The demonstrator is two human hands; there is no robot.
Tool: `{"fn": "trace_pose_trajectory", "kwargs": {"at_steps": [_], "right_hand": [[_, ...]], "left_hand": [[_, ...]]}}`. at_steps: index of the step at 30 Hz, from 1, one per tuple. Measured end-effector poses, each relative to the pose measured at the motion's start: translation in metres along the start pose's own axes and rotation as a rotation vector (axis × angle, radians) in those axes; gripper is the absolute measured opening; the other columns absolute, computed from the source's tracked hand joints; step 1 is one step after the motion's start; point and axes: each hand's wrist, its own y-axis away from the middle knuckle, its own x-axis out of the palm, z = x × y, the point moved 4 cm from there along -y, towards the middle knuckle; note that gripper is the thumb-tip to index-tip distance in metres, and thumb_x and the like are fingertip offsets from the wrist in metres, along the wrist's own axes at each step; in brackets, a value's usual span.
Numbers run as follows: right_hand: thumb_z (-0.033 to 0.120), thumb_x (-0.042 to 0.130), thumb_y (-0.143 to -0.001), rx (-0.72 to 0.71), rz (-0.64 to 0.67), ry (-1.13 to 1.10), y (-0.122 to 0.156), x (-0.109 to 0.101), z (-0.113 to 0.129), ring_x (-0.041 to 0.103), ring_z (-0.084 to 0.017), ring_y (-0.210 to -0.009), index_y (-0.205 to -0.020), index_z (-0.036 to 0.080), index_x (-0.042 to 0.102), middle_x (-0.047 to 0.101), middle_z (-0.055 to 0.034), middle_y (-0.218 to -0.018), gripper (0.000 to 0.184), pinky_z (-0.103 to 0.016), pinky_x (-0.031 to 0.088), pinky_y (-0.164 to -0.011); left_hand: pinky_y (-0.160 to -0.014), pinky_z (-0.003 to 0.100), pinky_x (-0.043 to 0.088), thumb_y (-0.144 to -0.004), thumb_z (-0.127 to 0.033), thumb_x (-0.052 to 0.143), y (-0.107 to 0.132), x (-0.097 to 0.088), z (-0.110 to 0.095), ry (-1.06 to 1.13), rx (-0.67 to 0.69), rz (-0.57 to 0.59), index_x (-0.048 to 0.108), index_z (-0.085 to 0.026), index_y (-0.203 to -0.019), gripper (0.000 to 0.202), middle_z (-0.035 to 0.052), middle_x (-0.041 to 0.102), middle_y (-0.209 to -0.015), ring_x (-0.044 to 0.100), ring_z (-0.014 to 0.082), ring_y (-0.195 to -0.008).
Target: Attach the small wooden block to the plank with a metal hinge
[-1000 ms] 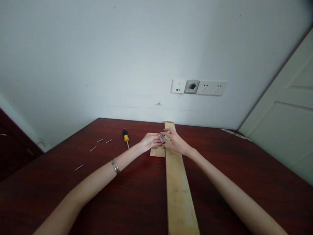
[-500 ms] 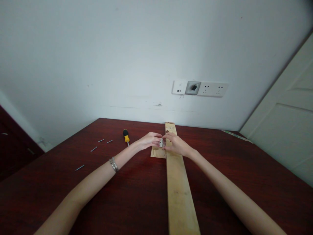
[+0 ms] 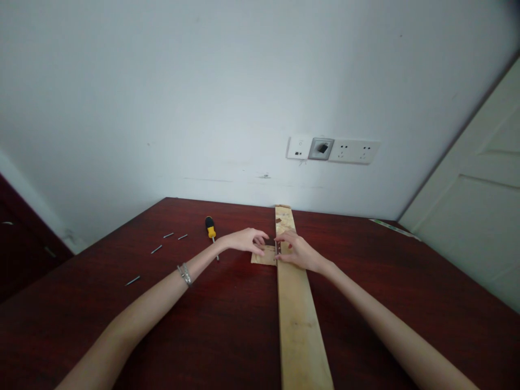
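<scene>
A long pale wooden plank (image 3: 303,325) lies lengthwise on the dark red table, with a short flat wooden piece (image 3: 263,258) against its left side. At the edge where they meet is a small metal hinge (image 3: 278,248), seen partly from the side. My right hand (image 3: 298,252) rests over the plank, its thumb and fingers closed on the ends of the hinge. My left hand (image 3: 247,240) hovers just left of it above the short piece, thumb and fingers apart and holding nothing.
Left of my hands lies a yellow and black screwdriver (image 3: 210,229). Several loose screws are scattered farther left, one screw (image 3: 132,280) closest to me. The table (image 3: 203,336) meets a white wall with sockets (image 3: 351,151). A thin strip (image 3: 394,228) lies at the right edge.
My left hand has let go of the hinge, moved slightly left and opened. The hinge has shifted toward me and right, and its left leaf no longer shows flat.
</scene>
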Motion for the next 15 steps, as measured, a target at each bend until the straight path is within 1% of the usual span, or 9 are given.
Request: {"fn": "trace_pose_trajectory", "kwargs": {"at_steps": [2,4,7,10,12,15], "right_hand": [[0.031,0.071,-0.072,0.006,-0.017,-0.044,0.002,0.002,0.002,0.058,-0.022,-0.101,-0.108,0.019,0.060,0.063,-0.0083,-0.107,0.040,-0.036,0.048,-0.081],[0.029,0.070,-0.072,0.018,-0.043,-0.075,0.004,0.005,0.005,0.058,-0.021,-0.100,-0.109,0.020,0.060,0.063,-0.0085,-0.110,0.039,-0.035,0.049,-0.079],[0.026,0.070,-0.072,0.036,-0.081,-0.099,0.005,0.007,0.007,0.059,-0.021,-0.100,-0.109,0.020,0.061,0.062,-0.0094,-0.112,0.038,-0.035,0.049,-0.078],[0.027,0.071,-0.072,0.044,-0.118,-0.102,0.006,0.006,0.007,0.060,-0.021,-0.098,-0.107,0.020,0.062,0.064,-0.0085,-0.110,0.037,-0.037,0.048,-0.081],[0.027,0.071,-0.072,0.043,-0.135,-0.096,0.006,0.004,0.008,0.060,-0.021,-0.097,-0.107,0.020,0.062,0.064,-0.0081,-0.109,0.036,-0.037,0.048,-0.083],[0.029,0.071,-0.073,0.018,-0.126,-0.065,0.007,0.002,0.010,0.059,-0.021,-0.099,-0.108,0.020,0.062,0.064,-0.0087,-0.110,0.037,-0.037,0.048,-0.084]], "left_hand": [[-0.081,0.028,0.048,-0.059,-0.026,0.081,-0.001,0.007,-0.009,-0.099,0.084,-0.052,0.061,-0.018,-0.113,0.058,0.0087,0.069,-0.101,0.065,0.0202,-0.092],[-0.085,0.030,0.047,-0.060,-0.026,0.080,-0.002,0.015,-0.017,-0.126,0.139,-0.086,0.060,-0.019,-0.113,0.057,0.0082,0.067,-0.104,0.063,0.0204,-0.096],[-0.087,0.031,0.046,-0.064,-0.023,0.077,-0.004,0.025,-0.022,-0.037,0.174,-0.096,0.054,-0.018,-0.119,0.059,0.0088,0.063,-0.109,0.060,0.0204,-0.100],[-0.088,0.030,0.045,-0.064,-0.020,0.075,-0.004,0.031,-0.021,-0.009,0.206,-0.079,0.047,-0.018,-0.128,0.070,0.0102,0.058,-0.116,0.058,0.0211,-0.104],[-0.085,0.029,0.046,-0.065,-0.021,0.074,-0.003,0.034,-0.021,-0.071,0.218,-0.084,0.044,-0.018,-0.130,0.072,0.0097,0.059,-0.114,0.059,0.0208,-0.099],[-0.076,0.026,0.047,-0.070,-0.023,0.069,-0.002,0.036,-0.021,-0.128,0.212,-0.133,0.048,-0.017,-0.126,0.060,0.0077,0.064,-0.102,0.061,0.0186,-0.087]]}}
